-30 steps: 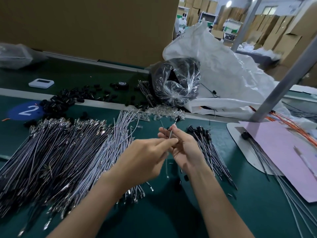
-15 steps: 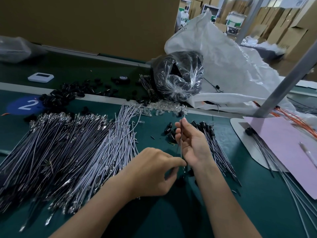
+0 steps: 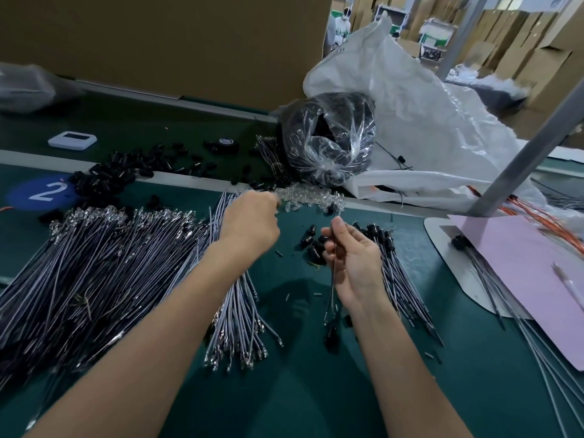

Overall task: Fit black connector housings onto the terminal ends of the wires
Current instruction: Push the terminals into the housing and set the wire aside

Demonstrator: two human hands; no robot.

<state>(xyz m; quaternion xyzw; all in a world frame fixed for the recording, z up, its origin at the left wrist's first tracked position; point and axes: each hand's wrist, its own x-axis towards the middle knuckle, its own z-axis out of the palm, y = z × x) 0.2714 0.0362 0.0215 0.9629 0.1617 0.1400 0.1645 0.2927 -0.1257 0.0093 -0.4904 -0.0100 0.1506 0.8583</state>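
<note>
A clear bag point(image 3: 328, 140) at the back of the counter point(image 3: 300, 390) is stuffed with black parts. A big white sack point(image 3: 436, 128) slumps behind it, its contents hidden. The counter is green, with a pale strip across it. Cardboard boxes point(image 3: 521, 45) are stacked in the room beyond.

Both hands are in view. The right hand point(image 3: 350, 257) pinches one wire point(image 3: 332, 279), which hangs below the palm. The left hand point(image 3: 252, 219) is curled at the edge of a pile of clear pieces point(image 3: 313, 197); whether it grips anything I cannot tell.

Loose wires point(image 3: 94, 263) fan out in one wide heap on the left, too many to count. A smaller bundle point(image 3: 398, 273) with black ends lies just right of the right hand. Black housings point(image 3: 110, 175) are scattered at the back left, and a small cluster point(image 3: 313, 245) sits beside the right hand.

Also one blue disc point(image 3: 44, 192) marked 2, one white device point(image 3: 72, 140), one pink sheet point(image 3: 521, 263) and one grey post point(image 3: 531, 147).
</note>
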